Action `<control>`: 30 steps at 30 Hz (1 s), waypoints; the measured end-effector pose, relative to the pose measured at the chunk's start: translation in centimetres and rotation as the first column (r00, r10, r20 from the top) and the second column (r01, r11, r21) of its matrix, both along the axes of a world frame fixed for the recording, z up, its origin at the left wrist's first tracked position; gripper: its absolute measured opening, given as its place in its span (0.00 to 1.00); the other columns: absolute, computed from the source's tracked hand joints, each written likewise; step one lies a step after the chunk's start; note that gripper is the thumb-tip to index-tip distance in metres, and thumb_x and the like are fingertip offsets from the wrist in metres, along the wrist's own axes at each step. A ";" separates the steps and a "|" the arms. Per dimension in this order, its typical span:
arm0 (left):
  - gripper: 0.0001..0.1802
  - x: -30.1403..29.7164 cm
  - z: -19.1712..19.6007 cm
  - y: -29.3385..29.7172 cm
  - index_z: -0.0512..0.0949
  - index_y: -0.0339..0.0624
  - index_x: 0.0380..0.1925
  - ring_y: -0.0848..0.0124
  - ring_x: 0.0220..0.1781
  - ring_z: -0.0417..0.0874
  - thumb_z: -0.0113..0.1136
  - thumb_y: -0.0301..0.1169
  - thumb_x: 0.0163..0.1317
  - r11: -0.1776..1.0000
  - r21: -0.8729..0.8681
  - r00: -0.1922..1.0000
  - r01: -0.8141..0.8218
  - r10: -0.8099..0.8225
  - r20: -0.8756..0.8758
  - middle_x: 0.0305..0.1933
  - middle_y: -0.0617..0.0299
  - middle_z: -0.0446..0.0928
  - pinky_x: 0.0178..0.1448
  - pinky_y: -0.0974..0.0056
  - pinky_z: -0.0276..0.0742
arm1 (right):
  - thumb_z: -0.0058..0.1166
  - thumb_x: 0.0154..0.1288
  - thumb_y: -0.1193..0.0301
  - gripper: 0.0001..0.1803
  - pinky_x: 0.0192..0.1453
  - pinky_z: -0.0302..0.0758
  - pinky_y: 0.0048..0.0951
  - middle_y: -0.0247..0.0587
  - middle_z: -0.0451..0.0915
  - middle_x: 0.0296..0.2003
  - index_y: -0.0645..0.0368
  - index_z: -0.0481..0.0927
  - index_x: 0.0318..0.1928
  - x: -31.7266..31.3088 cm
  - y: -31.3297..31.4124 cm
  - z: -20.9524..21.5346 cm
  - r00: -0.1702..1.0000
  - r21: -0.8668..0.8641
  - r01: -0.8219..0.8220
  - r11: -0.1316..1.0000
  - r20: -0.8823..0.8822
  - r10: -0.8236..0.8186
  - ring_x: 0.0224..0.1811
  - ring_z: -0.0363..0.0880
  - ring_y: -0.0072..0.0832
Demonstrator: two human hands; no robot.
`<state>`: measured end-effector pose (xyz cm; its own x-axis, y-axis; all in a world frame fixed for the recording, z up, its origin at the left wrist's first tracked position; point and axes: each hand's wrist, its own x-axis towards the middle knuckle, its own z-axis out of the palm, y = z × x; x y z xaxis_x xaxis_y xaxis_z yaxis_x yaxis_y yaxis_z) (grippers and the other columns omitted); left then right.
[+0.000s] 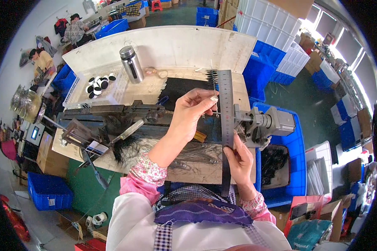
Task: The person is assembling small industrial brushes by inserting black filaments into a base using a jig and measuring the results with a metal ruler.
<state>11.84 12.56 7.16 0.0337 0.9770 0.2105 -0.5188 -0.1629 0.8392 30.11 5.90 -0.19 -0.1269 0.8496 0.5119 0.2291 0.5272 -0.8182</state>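
My left hand (184,117) pinches the wire stem of a small twisted-wire brush (212,78) between thumb and fingers. Its black bristles point away from me, beside the top end of a steel ruler (226,96). My right hand (240,159) grips that ruler by its lower part, thumb on its face. The ruler stands lengthwise over the bench, with the brush along its left edge. Beneath both hands lies a long metal machine (113,109) with a motor-like head (276,121) at its right end. Loose wire pieces and dark bristles (188,157) cover the bench's near part.
A steel flask (132,65) stands by a white basket (117,94) of black-and-white round pieces (97,87). A blue bin (297,163) holding a tray of black bristles sits at right. Blue and white crates (264,25) rise behind. Other people (42,62) sit at far left.
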 end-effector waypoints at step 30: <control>0.09 0.0 0.0 -0.2 0.78 0.35 0.37 0.77 0.33 0.79 0.61 0.27 0.57 1.000 -0.001 0.998 -0.023 0.023 -0.053 0.32 0.62 0.79 0.37 0.73 0.74 | 0.56 0.56 0.82 0.27 0.39 0.71 0.21 0.48 0.77 0.49 0.66 0.69 0.58 0.2 -0.6 1.4 0.991 0.003 0.027 1.000 0.132 -0.027 0.37 0.75 0.22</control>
